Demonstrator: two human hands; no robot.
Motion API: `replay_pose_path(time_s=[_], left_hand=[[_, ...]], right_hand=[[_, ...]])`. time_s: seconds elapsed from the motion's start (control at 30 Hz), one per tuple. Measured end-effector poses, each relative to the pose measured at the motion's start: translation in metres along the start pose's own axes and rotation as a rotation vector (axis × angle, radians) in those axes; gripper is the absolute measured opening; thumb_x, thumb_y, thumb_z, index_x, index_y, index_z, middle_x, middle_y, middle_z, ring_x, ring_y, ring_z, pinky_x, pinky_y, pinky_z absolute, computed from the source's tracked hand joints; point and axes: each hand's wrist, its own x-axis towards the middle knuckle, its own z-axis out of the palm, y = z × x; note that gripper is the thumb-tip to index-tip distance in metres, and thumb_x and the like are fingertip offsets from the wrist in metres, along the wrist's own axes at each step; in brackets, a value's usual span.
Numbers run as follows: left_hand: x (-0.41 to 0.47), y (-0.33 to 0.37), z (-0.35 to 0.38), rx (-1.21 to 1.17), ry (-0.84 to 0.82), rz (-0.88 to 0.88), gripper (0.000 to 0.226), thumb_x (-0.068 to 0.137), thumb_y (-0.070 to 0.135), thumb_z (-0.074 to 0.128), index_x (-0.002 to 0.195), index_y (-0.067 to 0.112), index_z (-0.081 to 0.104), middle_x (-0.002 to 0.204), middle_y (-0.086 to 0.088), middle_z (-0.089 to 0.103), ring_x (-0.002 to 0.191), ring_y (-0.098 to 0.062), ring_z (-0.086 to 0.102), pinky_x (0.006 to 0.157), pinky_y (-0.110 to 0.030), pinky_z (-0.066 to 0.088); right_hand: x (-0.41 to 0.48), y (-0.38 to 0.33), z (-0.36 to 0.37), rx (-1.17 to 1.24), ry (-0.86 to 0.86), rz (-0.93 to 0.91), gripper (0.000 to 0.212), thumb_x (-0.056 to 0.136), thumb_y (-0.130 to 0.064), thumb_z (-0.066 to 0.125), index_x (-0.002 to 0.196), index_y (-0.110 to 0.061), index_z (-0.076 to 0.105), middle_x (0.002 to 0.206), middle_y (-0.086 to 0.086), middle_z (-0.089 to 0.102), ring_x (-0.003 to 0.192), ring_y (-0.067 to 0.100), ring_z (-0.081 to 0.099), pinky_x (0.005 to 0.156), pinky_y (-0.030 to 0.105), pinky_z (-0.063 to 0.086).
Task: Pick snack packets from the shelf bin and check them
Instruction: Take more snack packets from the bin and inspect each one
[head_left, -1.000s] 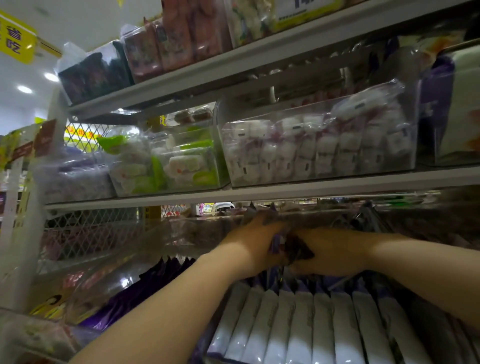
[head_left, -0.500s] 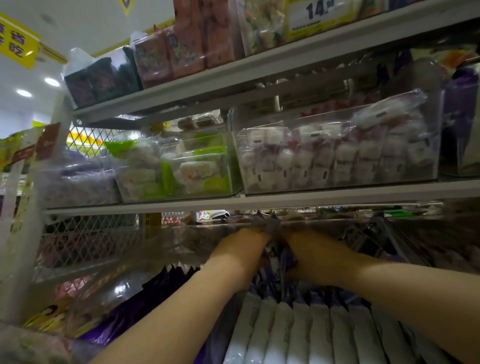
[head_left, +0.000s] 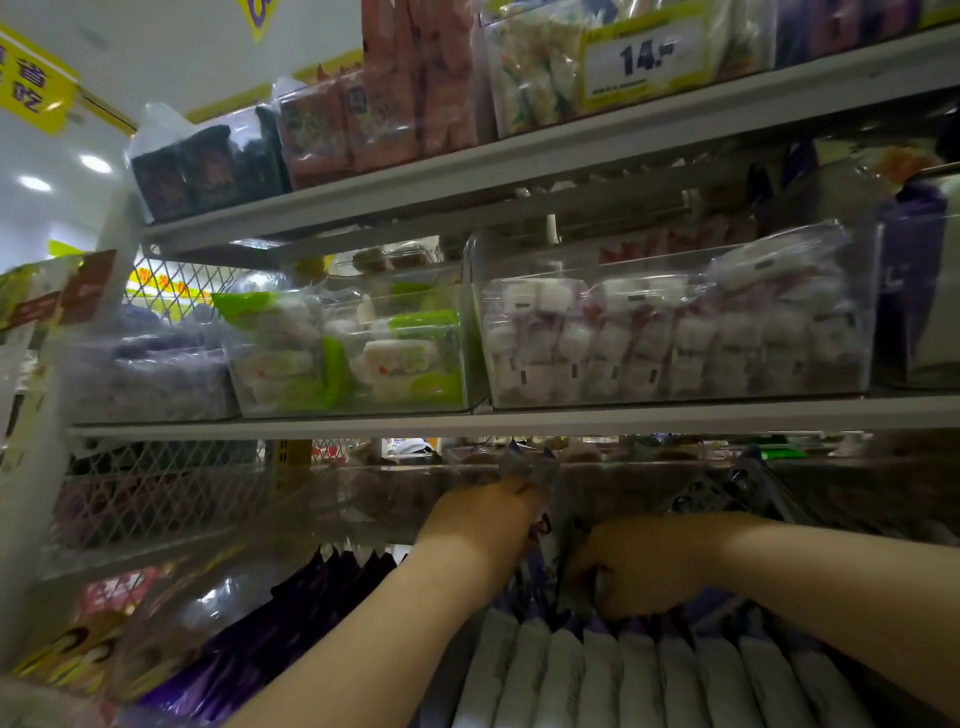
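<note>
1. Inside the clear plastic shelf bin, we are risking a crushed or torn wrapper. The purple-and-white foil snack packets are standing tightly in a row, so a hard pull could be dragging neighbours up or tipping them over the bin's front wall.
2. Above the bin, the grey metal shelf edge is hanging low, so we are judging that a lifted packet or a knuckle could be knocking against it.
3. Our left hand is reaching deepest into the bin. Its fingers are curling round a crinkled packet top that is poking above the row.
4. Our right hand is sitting nearer the bin's front, its fingers curling down among the packet tops. We are not able to tell whether it is holding one.
5. The hands are lying close together but apart, with a few packet tops standing between them at the bin's middle.
</note>
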Motion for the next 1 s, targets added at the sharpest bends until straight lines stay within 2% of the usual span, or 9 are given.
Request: replay_pose_path(time_s=[0.13,0.27,0.47,0.6,0.7,0.77,0.83,0.87,1.0], left_hand=[[-0.005,0.002,-0.002,0.047,0.058,0.053,0.057,0.097,0.026,0.051,0.148,0.029,0.028,0.155,0.001,0.029,0.137,-0.027,0.034,0.107,-0.039,0.03],[-0.008,0.004,-0.004,0.064,0.085,0.14,0.063,0.097,0.033,0.05,0.152,0.034,0.02,0.159,0.005,0.018,0.143,-0.021,0.018,0.114,-0.036,0.015],[-0.012,0.01,-0.005,0.098,0.079,0.157,0.062,0.097,0.035,0.048,0.152,0.037,0.017,0.159,0.007,0.017,0.143,-0.02,0.019,0.115,-0.035,0.012],[-0.018,0.014,-0.007,0.087,0.05,0.172,0.068,0.097,0.033,0.05,0.153,0.035,0.011,0.16,0.007,0.016,0.145,-0.021,0.019,0.118,-0.036,0.009],[-0.023,0.017,-0.008,0.076,0.097,0.212,0.067,0.096,0.036,0.049,0.153,0.034,0.013,0.158,0.004,0.022,0.142,-0.023,0.027,0.116,-0.036,0.015],[-0.026,0.021,-0.011,0.075,0.149,0.239,0.065,0.096,0.038,0.048,0.153,0.034,0.016,0.157,0.005,0.025,0.139,-0.023,0.031,0.113,-0.034,0.021],[-0.031,0.026,-0.014,0.058,0.17,0.236,0.068,0.095,0.039,0.05,0.152,0.037,0.014,0.158,0.009,0.024,0.138,-0.021,0.032,0.112,-0.033,0.026],[-0.034,0.029,-0.017,0.004,0.186,0.217,0.067,0.094,0.038,0.051,0.152,0.039,0.017,0.156,0.009,0.027,0.136,-0.021,0.035,0.111,-0.033,0.03],[-0.061,0.04,-0.029,-0.49,0.291,0.003,0.037,0.095,0.025,0.055,0.131,0.027,0.057,0.123,0.004,0.063,0.109,-0.016,0.059,0.092,-0.032,0.048]], right_hand=[[-0.026,0.018,-0.018,0.098,0.194,-0.023,0.029,0.088,-0.033,0.062,0.116,-0.034,0.066,0.113,-0.015,0.067,0.093,-0.001,0.056,0.077,0.003,0.04],[-0.055,0.04,-0.019,-0.099,0.141,0.077,0.032,0.081,-0.038,0.068,0.111,-0.028,0.065,0.106,-0.002,0.068,0.092,0.016,0.063,0.08,0.028,0.049],[-0.085,0.048,-0.009,-0.255,0.159,0.083,0.031,0.086,-0.032,0.062,0.117,-0.029,0.062,0.111,-0.001,0.066,0.1,0.022,0.063,0.083,0.032,0.049],[-0.088,0.045,-0.008,-0.224,0.299,0.084,0.024,0.092,-0.024,0.054,0.113,-0.024,0.064,0.102,0.004,0.068,0.093,0.026,0.065,0.077,0.036,0.051],[-0.094,0.039,-0.007,-0.203,0.442,0.038,0.023,0.093,-0.023,0.052,0.112,-0.02,0.064,0.099,0.004,0.067,0.091,0.026,0.064,0.075,0.034,0.049],[-0.104,0.032,-0.008,-0.152,0.523,0.042,0.019,0.093,-0.024,0.054,0.108,-0.024,0.065,0.1,-0.002,0.067,0.092,0.021,0.064,0.075,0.028,0.047],[-0.116,0.021,-0.009,-0.127,0.587,0.064,0.022,0.091,-0.031,0.056,0.112,-0.029,0.063,0.107,-0.01,0.066,0.097,0.013,0.063,0.081,0.022,0.048],[-0.123,0.015,-0.009,-0.125,0.604,0.071,0.024,0.091,-0.033,0.056,0.114,-0.03,0.063,0.109,-0.011,0.066,0.099,0.012,0.062,0.085,0.025,0.05],[-0.145,-0.021,-0.007,-0.022,0.675,0.042,0.03,0.091,-0.031,0.056,0.12,-0.032,0.062,0.11,-0.012,0.066,0.1,0.011,0.06,0.086,0.033,0.051]])
